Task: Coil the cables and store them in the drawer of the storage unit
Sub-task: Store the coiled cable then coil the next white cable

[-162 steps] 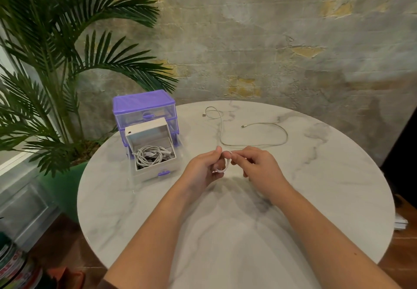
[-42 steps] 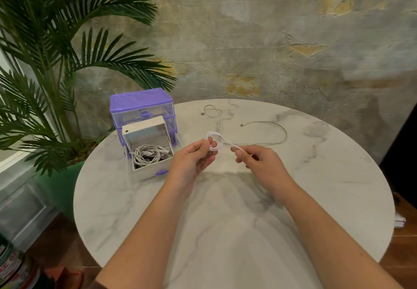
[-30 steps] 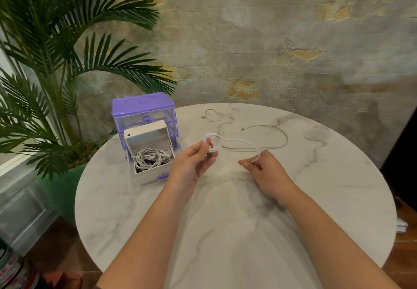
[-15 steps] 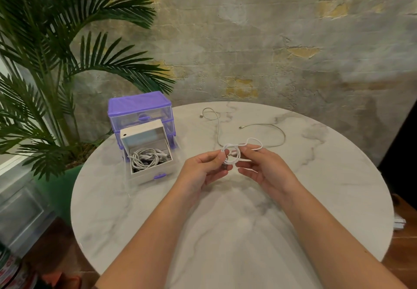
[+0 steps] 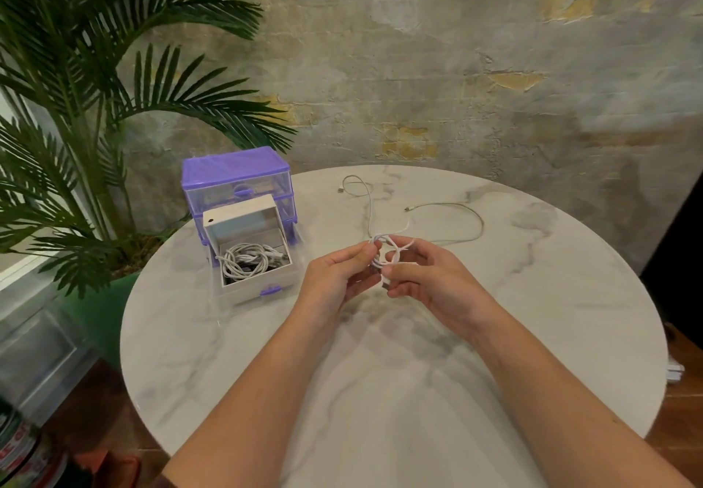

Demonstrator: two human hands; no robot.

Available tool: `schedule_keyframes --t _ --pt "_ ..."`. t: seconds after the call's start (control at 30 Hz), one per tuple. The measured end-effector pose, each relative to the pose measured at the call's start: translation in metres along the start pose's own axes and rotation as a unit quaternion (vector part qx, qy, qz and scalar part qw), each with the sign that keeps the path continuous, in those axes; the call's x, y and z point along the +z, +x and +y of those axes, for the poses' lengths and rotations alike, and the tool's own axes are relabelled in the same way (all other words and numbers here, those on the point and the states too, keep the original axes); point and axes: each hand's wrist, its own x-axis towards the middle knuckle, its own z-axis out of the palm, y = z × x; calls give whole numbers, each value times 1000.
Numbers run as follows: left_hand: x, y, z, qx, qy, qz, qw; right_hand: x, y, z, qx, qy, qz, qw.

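Both hands meet above the middle of the round marble table (image 5: 399, 373). My left hand (image 5: 338, 278) pinches a small coil of white cable (image 5: 392, 249) between thumb and fingers. My right hand (image 5: 426, 278) grips the same coil from the right. A second, longer cable (image 5: 449, 209) lies loose on the table behind the hands. The purple storage unit (image 5: 236, 175) stands at the table's left edge. Its white drawer (image 5: 262, 286) is pulled out, with coiled white cables (image 5: 247, 259) inside.
A tall palm plant (image 5: 76, 107) in a green pot (image 5: 102, 320) stands left of the table, its fronds hanging near the storage unit. A rough plaster wall runs close behind the table. Stacked items sit on the floor at the bottom left.
The white cable went from one loop in my left hand to a tighter coil. My right hand swung out to the right, then came back to the coil.
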Motion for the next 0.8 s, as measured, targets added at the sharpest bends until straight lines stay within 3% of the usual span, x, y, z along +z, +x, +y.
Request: schedule_keyframes --t 0.1,0.2,0.53,0.67,0.8 --pt "-5 5 2 12 -35 48 998 1 1 5 14 -126 49 991" --pt "-11 9 8 36 -83 81 993 -5 4 11 -9 -288 114 951" --pt "-15 11 13 91 -147 97 980 -23 10 12 -14 -522 232 821" --pt "-19 13 12 95 -136 100 981 -19 10 16 -59 -573 178 798" --pt "-13 14 4 71 -75 77 992 -1 5 16 -94 -540 116 828"
